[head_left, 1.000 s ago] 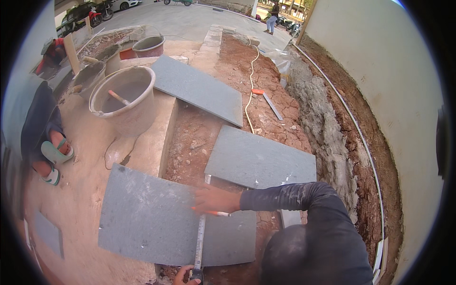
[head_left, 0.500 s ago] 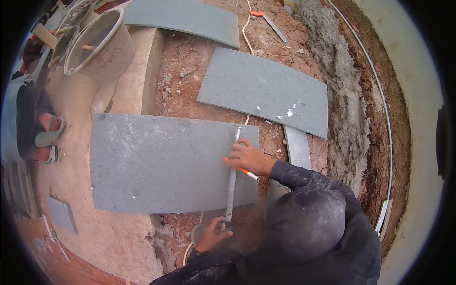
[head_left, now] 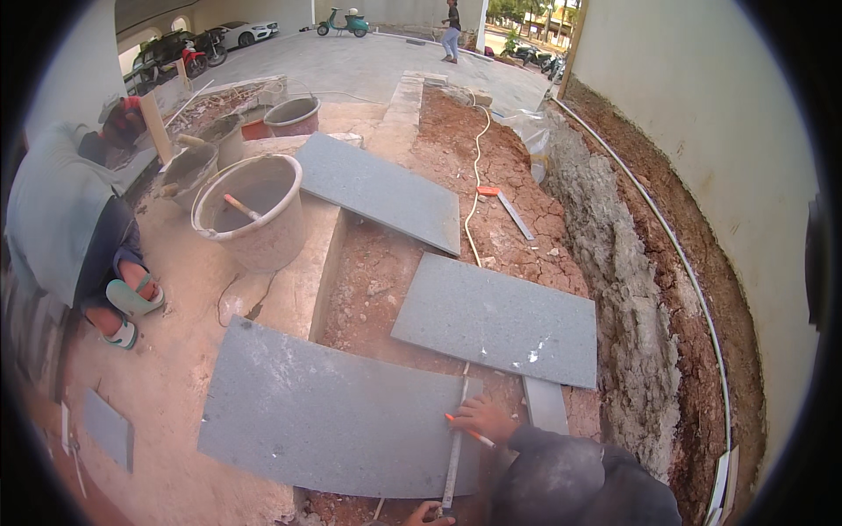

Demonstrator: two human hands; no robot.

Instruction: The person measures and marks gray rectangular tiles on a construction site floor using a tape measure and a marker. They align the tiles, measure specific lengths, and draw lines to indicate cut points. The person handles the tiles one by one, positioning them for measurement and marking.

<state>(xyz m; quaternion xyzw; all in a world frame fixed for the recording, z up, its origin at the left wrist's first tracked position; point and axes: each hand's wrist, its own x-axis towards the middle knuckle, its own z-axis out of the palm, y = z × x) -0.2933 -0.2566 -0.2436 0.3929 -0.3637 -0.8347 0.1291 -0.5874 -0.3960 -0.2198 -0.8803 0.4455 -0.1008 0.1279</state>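
As the tape (head_left: 453,463) crosses the slab (head_left: 333,414) | right hand (head_left: 485,418), pinching a pencil (head_left: 474,433), likely steadies it | left hand (head_left: 426,515) apart, nearer end, grip unclear

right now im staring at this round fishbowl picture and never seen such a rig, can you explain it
There's no machine: you're seeing a person's two bare hands, from a wide camera worn on their head and looking down, so straight edges bend near the rim. Grey slabs lie across reddish soil and a pale ledge. The right hand holds an orange-and-white pen-like tool over a measuring tape laid across the nearest slab. The left hand, cut off by the lower edge, is at the tape's near end; its grip isn't clear. Farther off are a bucket and an orange-handled square; another person is at the left.
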